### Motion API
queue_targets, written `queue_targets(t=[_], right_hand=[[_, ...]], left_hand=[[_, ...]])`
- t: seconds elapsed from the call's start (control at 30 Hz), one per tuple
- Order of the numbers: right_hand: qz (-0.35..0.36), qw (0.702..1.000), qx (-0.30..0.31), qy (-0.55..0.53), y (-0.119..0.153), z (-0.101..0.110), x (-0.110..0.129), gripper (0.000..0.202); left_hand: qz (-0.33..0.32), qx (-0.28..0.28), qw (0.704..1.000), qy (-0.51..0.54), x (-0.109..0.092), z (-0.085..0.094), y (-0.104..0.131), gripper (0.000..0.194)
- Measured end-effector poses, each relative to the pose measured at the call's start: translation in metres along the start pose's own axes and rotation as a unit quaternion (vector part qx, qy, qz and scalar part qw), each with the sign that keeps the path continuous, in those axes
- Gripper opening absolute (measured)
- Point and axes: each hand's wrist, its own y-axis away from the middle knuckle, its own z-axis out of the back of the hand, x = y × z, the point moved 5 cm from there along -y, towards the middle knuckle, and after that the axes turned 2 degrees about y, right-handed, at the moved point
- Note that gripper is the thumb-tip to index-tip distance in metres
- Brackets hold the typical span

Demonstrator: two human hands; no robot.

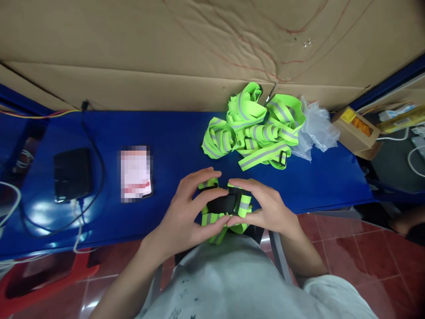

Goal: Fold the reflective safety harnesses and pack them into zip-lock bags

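Near the front edge of the blue table, both of my hands are closed around a neon-green reflective strap point(245, 204) with grey stripes. A black plastic buckle point(222, 204) on it shows between them. My left hand point(192, 206) grips the buckle's left side, thumb below and fingers above. My right hand point(265, 204) pinches the strap by the buckle's right end. More of the strap hangs below my fingers, toward my lap. Beyond my hands lies a heap of similar green straps point(245, 108), some rolled, one with a small black slider.
On the blue table point(175, 137), a phone point(136, 173) with a blurred screen lies left of my hands. Farther left is a black box point(72, 175) with cables. Clear plastic bags point(318, 126) and an open cardboard box point(355, 130) sit at the right. A cardboard wall point(133, 44) stands behind.
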Motion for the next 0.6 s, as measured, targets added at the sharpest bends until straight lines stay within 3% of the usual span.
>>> queue_targets(t=[0.13,0.27,0.4,0.5,0.6], right_hand=[[0.008,1.0,0.003,0.003,0.001,-0.001,-0.001,0.075],[0.017,0.999,0.026,0.044,0.001,-0.004,-0.008,0.064],[0.027,0.995,0.047,0.086,0.002,-0.007,-0.018,0.061],[0.018,0.996,0.058,0.069,0.005,-0.008,-0.028,0.062],[-0.012,0.998,0.046,0.038,0.012,-0.007,-0.043,0.064]], left_hand=[[-0.036,0.016,0.999,0.01,0.004,-0.005,-0.001,0.036],[-0.02,0.017,1.0,-0.008,0.012,-0.009,0.0,0.023],[-0.01,0.069,0.997,-0.037,0.019,-0.021,0.002,0.021],[0.018,0.11,0.994,-0.016,0.025,-0.031,0.005,0.024],[0.098,0.165,0.981,0.032,0.036,-0.04,0.012,0.036]])
